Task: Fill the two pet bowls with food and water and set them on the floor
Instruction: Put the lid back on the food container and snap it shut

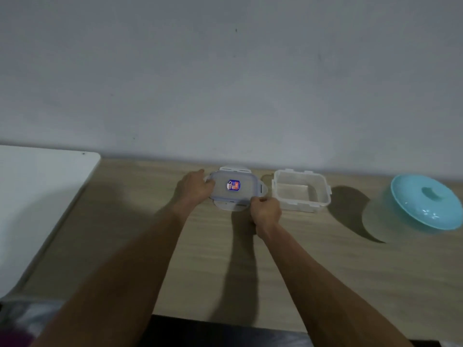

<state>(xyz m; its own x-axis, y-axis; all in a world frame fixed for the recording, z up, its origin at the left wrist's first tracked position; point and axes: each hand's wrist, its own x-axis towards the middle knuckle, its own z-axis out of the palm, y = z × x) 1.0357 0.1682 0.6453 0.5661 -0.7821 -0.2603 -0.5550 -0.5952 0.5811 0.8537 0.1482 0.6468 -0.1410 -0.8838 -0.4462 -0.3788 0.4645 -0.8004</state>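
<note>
Hands (195, 187) (266, 212) at container (234, 187) edges

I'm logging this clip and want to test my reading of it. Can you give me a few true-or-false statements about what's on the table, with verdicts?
1. The left hand and the right hand both grip the lidded container. True.
2. The open container just right of it is full of food. False: it looks empty.
3. The turquoise lid lies at the far right of the table, apart from both hands. True.
4. The lidded container bears no label. False: a sticker sits in the middle of its lid.
</note>
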